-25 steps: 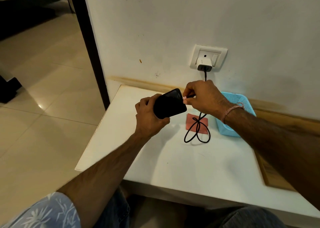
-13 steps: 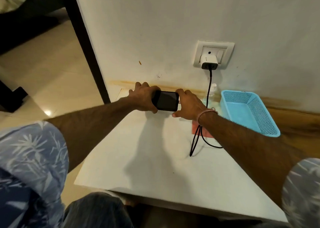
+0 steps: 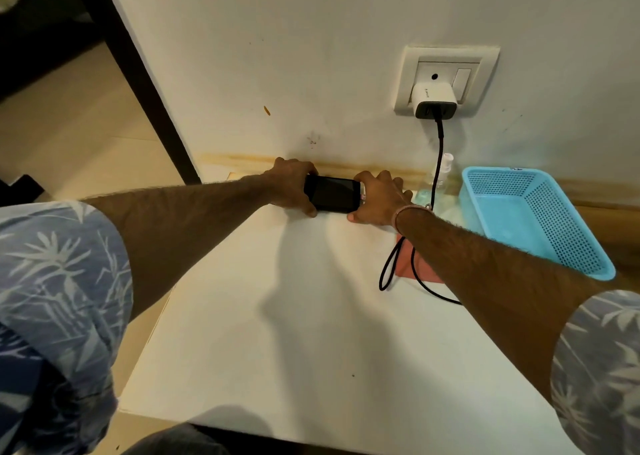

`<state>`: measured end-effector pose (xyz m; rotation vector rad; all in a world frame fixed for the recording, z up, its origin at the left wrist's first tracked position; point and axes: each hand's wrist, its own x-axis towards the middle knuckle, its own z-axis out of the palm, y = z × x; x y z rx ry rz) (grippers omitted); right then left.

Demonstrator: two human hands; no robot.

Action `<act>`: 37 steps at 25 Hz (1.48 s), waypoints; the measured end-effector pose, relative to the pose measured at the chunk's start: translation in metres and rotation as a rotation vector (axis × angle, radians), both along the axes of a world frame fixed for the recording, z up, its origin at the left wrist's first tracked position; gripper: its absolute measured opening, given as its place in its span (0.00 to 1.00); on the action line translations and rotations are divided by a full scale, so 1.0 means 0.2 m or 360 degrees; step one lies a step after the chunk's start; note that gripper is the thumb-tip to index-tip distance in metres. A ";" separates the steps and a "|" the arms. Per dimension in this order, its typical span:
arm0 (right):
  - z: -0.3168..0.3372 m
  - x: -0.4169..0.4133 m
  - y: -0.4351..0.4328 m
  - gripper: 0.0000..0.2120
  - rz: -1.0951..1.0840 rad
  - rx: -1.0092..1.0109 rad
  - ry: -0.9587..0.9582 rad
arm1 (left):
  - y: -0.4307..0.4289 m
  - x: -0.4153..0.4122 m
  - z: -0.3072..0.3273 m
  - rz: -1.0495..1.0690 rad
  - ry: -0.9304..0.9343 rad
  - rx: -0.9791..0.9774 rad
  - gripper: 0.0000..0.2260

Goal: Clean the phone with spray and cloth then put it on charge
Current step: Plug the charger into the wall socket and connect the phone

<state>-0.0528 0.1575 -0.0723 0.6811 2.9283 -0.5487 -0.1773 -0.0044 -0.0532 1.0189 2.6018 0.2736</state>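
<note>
At the rear edge of the white table [image 3: 277, 316], close to the wall, the black phone [image 3: 334, 193] is held lengthwise between both hands. The left hand [image 3: 291, 186] grips its left end with curled fingers; the right hand [image 3: 379, 200] grips the right end. A black charging cable [image 3: 440, 149] hangs from the wall adapter [image 3: 433, 103].

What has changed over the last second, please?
The phone moved away and down to the back edge of the table by the wall, now level. The left hand and right hand still grip its ends. The charger, cloth and basket stayed put.
</note>
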 end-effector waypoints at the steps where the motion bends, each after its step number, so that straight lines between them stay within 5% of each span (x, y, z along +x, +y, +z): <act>1: -0.01 -0.01 0.00 0.35 -0.0006 -0.0006 0.0002 | 0.00 0.00 -0.01 0.0000 -0.0001 0.0002 0.36; 8: 0.05 0.02 -0.02 0.38 0.0026 -0.0028 -0.0057 | 0.00 0.03 -0.04 0.0072 0.0057 -0.0033 0.41; 13: 0.34 0.27 -0.11 0.35 0.0266 -0.0524 0.0256 | -0.04 0.22 0.00 0.0071 0.0216 0.0279 0.38; 18: 0.52 0.66 -0.07 0.11 0.0012 -0.1182 0.0897 | -0.10 0.60 0.03 -0.0232 -0.0480 0.0671 0.23; 21: 0.42 0.87 0.00 0.02 -0.0381 -0.0827 0.0982 | -0.09 0.81 0.01 -0.0276 -0.0796 0.0739 0.22; 25: 0.15 1.08 -0.01 0.19 0.0037 -0.0096 0.0011 | -0.04 0.96 -0.01 -0.0054 -0.0800 0.0968 0.10; 29: 0.11 1.18 -0.05 0.10 0.0254 0.0403 -0.0057 | -0.02 0.99 0.01 0.0223 -0.0701 0.1053 0.07; 34: 0.28 1.28 -0.27 0.08 0.0218 -0.0264 0.0177 | -0.01 1.00 0.04 0.0253 -0.0329 0.0932 0.09; 37: 0.36 1.27 -0.45 0.05 -0.0023 -0.0990 0.0318 | -0.03 1.04 0.06 0.0320 -0.0789 0.1053 0.12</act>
